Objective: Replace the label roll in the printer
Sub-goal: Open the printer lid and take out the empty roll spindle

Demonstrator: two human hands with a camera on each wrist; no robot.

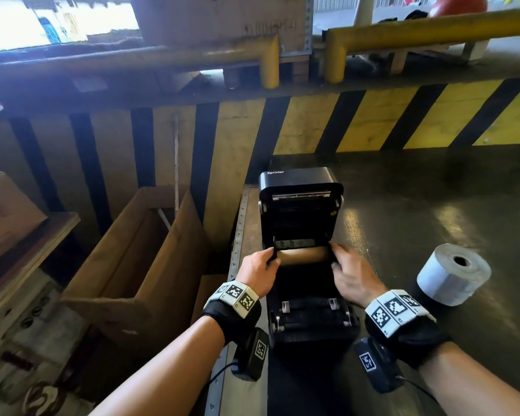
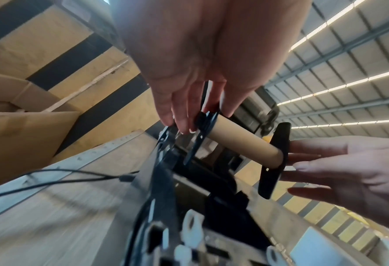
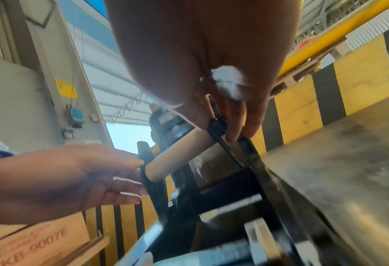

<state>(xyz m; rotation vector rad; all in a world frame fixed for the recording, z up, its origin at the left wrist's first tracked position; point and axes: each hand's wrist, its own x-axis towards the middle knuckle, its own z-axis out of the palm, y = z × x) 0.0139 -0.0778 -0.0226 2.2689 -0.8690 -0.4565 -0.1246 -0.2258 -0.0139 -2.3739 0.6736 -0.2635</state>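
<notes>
Striped warehouse barrier, open Xprinter printer (image 1: 300, 235), box seemingly marked KB-9007E (image 3: 33, 246)

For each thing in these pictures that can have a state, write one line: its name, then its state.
printer: lid open, upright.
cardboard core: bare, no labels left, held between two black end guides.
new label roll: full, standing on end to the right of the printer, untouched.
left hand: fingers on the left end guide.
right hand: fingers on the right end guide.
cardboard box: open.
</notes>
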